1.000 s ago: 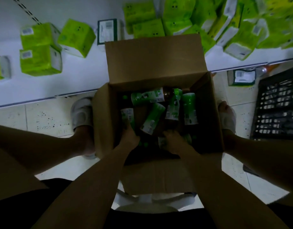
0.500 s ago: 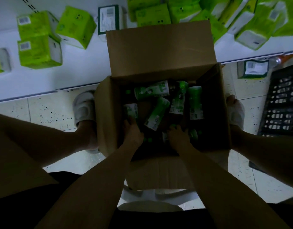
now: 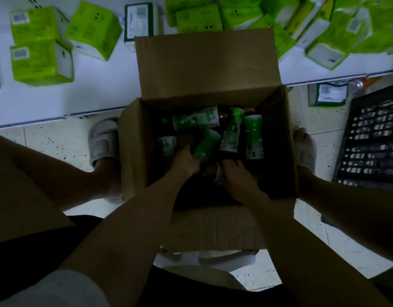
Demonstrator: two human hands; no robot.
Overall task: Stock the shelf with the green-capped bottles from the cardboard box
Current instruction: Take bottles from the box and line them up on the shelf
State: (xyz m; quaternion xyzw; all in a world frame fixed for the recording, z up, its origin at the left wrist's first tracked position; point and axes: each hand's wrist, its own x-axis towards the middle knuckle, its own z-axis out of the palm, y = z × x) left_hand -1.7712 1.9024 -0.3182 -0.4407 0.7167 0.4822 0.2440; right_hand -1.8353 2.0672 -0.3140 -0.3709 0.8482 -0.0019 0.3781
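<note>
No legible text on labels.

dim room, speckled tile floor (image 3: pixel 47 147) (black crate (image 3: pixel 372 140) at right).

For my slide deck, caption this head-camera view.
Both hands, left and right, reach among green-labelled bottles in a cardboard box.
</note>
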